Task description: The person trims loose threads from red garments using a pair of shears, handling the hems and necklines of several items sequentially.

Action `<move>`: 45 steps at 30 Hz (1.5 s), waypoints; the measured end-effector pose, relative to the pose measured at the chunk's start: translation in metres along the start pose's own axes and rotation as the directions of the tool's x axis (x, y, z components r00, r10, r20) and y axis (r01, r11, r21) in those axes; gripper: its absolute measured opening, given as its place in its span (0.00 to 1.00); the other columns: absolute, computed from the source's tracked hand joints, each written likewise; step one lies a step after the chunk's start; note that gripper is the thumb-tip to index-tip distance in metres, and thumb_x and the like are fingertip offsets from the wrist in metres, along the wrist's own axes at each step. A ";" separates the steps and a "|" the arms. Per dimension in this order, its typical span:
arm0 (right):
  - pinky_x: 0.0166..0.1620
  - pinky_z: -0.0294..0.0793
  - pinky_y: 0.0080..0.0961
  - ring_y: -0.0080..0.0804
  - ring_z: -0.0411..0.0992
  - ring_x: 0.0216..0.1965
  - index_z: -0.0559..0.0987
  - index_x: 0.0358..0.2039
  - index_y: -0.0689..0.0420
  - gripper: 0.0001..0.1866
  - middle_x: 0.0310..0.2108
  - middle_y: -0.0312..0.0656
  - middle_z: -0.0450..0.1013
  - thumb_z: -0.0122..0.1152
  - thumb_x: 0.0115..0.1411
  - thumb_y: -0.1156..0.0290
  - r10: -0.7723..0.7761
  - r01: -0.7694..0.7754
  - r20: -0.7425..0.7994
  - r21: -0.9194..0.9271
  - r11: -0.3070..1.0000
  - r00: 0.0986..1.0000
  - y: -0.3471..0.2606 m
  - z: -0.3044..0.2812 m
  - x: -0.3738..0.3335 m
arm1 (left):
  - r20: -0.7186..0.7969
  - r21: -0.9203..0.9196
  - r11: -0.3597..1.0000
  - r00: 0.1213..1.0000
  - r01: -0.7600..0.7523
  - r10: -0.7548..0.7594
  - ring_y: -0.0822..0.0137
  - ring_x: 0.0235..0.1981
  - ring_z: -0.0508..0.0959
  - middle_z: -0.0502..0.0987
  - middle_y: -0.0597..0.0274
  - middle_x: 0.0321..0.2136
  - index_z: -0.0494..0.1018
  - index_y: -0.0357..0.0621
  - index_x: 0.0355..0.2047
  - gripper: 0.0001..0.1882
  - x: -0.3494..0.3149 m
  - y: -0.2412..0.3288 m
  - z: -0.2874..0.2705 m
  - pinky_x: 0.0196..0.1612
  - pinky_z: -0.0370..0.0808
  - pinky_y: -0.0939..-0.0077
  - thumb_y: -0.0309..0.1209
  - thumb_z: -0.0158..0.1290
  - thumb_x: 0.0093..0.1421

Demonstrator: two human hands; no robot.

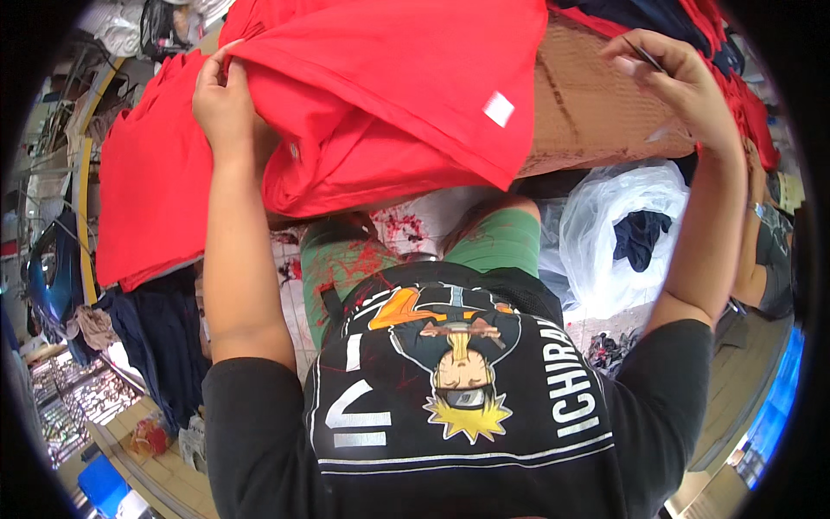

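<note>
"While both bare hands are seen from above, how is the red cloth [389,95] placed between them?"

"It is spread over a brown work surface [596,112], to the right of the left hand [225,108] and to the left of the right hand [683,82]; its lower corner is draped over the near edge."

"What is gripped by each?"

"By the left, the cloth's upper left edge is pinched between thumb and fingers. By the right, raised above the surface and apart from that cloth, a slim dark tool [644,54] is held (its exact kind cannot be told)."

"Is anything else shown nearby?"

"A small white square [499,110] is seen near the cloth's right edge. More red fabric [156,173] is draped at the left, and below the surface, on the right, dark cloth [640,240] is seen in a clear plastic bag [592,225]."
</note>
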State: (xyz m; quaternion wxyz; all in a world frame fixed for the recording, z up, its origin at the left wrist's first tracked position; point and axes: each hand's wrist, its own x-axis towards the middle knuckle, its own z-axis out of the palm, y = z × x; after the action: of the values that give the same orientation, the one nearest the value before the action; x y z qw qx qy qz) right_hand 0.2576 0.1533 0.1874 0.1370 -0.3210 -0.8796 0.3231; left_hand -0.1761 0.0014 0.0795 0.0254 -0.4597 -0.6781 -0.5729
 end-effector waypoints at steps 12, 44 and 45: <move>0.40 0.72 0.24 0.26 0.74 0.34 0.78 0.39 0.62 0.09 0.33 0.43 0.78 0.59 0.57 0.74 -0.041 0.047 -0.041 0.170 0.984 0.998 0.036 0.186 0.017 | 0.638 -0.098 0.948 0.712 -0.302 0.293 0.62 0.48 0.75 0.76 0.59 0.45 0.77 0.45 0.44 0.19 -0.119 0.054 0.054 0.53 0.69 0.70 0.30 0.62 0.50; 0.50 0.69 0.20 0.19 0.70 0.43 0.75 0.42 0.63 0.11 0.39 0.37 0.75 0.58 0.59 0.75 0.133 -0.047 -0.159 0.455 0.889 0.978 0.021 0.234 -0.005 | 0.613 -0.047 0.819 0.631 -0.572 0.476 0.63 0.34 0.77 0.78 0.65 0.36 0.79 0.44 0.34 0.11 -0.138 0.032 0.092 0.38 0.75 0.73 0.29 0.61 0.48; 0.49 0.69 0.20 0.19 0.70 0.43 0.75 0.42 0.63 0.10 0.39 0.37 0.75 0.58 0.59 0.75 0.134 -0.050 -0.158 0.449 0.892 0.978 0.022 0.235 -0.004 | 0.622 -0.053 0.819 0.623 -0.571 0.475 0.62 0.33 0.77 0.78 0.65 0.35 0.79 0.44 0.33 0.10 -0.137 0.035 0.092 0.38 0.75 0.72 0.29 0.61 0.49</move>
State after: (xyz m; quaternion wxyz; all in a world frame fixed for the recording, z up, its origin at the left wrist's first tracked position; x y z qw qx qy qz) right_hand 0.1660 0.0509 -0.0042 0.2720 -0.3515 -0.7501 0.4897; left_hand -0.0296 -0.0091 -0.0025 0.0056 -0.7927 -0.5258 -0.3083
